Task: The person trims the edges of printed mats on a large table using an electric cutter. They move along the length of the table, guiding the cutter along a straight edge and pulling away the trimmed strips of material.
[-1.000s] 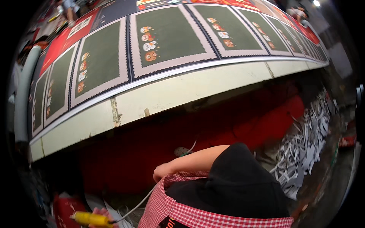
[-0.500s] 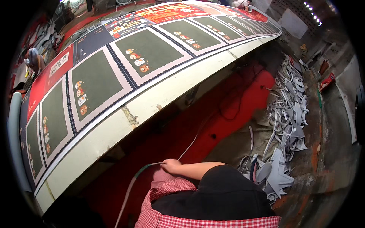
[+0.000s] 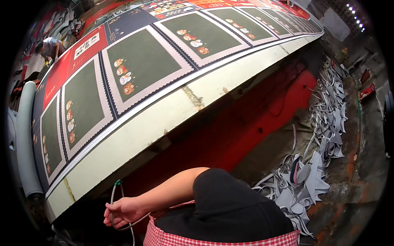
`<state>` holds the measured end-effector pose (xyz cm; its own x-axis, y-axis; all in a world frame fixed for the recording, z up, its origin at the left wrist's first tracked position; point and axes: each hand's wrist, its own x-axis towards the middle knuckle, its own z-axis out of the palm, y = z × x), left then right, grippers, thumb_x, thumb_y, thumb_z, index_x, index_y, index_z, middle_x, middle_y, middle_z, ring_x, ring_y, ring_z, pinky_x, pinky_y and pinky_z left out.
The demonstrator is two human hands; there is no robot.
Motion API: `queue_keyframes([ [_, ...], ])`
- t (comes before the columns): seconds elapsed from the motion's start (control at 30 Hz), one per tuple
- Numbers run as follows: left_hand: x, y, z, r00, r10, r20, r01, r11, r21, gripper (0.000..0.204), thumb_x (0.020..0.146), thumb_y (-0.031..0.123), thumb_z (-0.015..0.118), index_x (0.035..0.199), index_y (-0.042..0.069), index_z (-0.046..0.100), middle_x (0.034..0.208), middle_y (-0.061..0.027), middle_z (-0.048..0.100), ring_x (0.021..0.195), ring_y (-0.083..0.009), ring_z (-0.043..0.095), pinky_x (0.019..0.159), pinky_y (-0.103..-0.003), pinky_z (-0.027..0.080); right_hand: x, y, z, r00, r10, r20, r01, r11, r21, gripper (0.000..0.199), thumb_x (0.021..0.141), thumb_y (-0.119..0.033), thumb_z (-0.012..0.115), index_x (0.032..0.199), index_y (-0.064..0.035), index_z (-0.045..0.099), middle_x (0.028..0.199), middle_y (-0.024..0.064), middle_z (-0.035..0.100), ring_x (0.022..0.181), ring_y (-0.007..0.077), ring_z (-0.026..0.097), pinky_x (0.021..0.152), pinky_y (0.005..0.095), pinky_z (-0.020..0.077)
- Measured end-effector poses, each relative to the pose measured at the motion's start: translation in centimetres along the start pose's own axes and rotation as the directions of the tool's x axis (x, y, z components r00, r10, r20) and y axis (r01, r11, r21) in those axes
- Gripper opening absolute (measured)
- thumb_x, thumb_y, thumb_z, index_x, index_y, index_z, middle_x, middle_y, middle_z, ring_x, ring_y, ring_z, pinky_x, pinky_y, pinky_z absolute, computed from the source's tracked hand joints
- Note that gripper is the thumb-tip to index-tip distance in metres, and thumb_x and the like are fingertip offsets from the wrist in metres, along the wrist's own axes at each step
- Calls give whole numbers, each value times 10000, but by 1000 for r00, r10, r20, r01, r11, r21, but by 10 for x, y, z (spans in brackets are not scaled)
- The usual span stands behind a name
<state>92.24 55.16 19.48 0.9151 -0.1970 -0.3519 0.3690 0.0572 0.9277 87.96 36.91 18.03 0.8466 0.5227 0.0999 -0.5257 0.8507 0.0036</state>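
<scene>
Fingers of the right hand curl loosely around a looped grey cable, its green-wrapped section near a long cream-sided surface spread with printed dark-green panels, while grey scraps lie heaped on the floor at right.

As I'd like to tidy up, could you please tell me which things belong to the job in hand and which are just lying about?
Job in hand:
cable, in the right hand
printed sheeting on the table, probably

Apparently lying about:
grey scraps on the floor
red material under the table
</scene>
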Motion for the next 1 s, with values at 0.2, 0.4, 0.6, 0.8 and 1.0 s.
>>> queue_keyframes([
  [0.2, 64, 39, -76, 999, 9, -50, -7, 999, 47, 609, 841, 480, 555, 1290, 79, 462, 1133, -78, 571, 936, -243, 545, 817, -368, 454, 101, 11, 22, 992, 19, 125, -34, 992, 121, 369, 955, -419, 412, 968, -79, 556, 1012, 103, 634, 1030, 248, 585, 827, 390, 498],
  [0.4, 120, 82, -169, 998, 49, -45, -45, 994, 102, 618, 841, 477, 559, 1295, 71, 456, 1126, -71, 575, 919, -226, 555, 808, -353, 461, 210, 25, 42, 976, -29, 215, -6, 986, 164, 373, 950, -447, 400, 985, -96, 519, 1038, 114, 627, 1024, 289, 587, 815, 459, 493],
  [0.6, 171, 125, -285, 995, 90, -44, -84, 988, 130, 628, 840, 474, 563, 1301, 63, 450, 1120, -64, 580, 903, -209, 564, 799, -338, 467, 323, 81, 16, 950, -180, 256, 223, 964, -147, 796, 761, -573, 635, 1283, 5, 466, 1176, 284, 552, 1152, 319, 533, 968, 403, 441],
  [0.8, 238, 187, -474, 993, 78, 92, -80, 996, 25, 637, 840, 471, 567, 1307, 55, 445, 1114, -57, 585, 886, -192, 573, 790, -323, 474, 371, 81, 18, 999, 38, 35, -24, 945, -326, 329, 969, -354, 425, 1008, -67, 581, 999, 77, 652, 971, 212, 612, 830, 376, 504],
  [1.0, 239, 215, -341, 921, 367, 134, -360, 930, -74, 700, 686, 291, 796, 1226, 20, 444, 1022, -116, 605, 941, -237, 621, 869, -357, 482, 307, 7, -49, 657, -204, -726, -673, -592, -443, 385, 792, -375, 594, 948, -32, 672, 909, 165, 655, 832, 316, 630, 691, 409, 504],
])
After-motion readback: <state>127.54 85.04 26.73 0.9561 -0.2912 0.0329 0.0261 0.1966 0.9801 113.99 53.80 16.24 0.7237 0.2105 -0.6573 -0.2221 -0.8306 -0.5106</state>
